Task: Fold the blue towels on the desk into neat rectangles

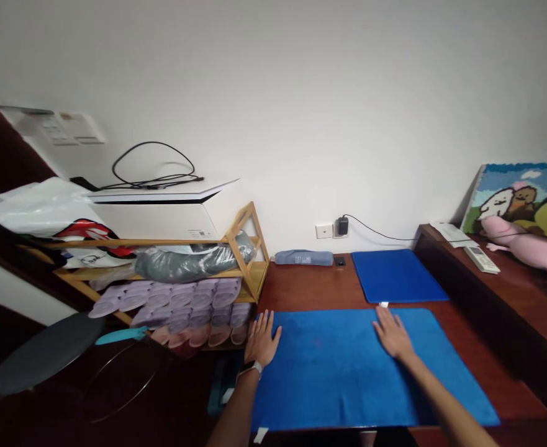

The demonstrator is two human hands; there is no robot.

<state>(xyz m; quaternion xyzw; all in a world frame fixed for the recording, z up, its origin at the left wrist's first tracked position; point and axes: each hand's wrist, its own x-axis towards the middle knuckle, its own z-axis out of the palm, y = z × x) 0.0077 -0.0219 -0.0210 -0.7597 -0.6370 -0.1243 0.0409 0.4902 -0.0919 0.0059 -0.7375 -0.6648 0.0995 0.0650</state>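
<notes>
A blue cloth (333, 372) lies spread out flat on the reddish-brown desk (305, 282), with slight creases near its front edge. My left hand (261, 341), a watch on its wrist, rests flat at the cloth's far left corner, fingers stretched out. Toward the cloth's far right part, my right hand (393, 333) lies palm down with its fingers extended, close to a small white tag. Behind it is a second blue cloth (398, 276), folded into a smaller rectangle. Neither hand grips anything.
At the left stands a wooden rack (249, 273) with several purple slippers (175, 304) and a white box (161, 220). A grey-blue pouch (303, 257) lies by the wall near a plugged-in charger (343, 225). The raised right ledge holds a remote (482, 259) and a pink plush toy (529, 245).
</notes>
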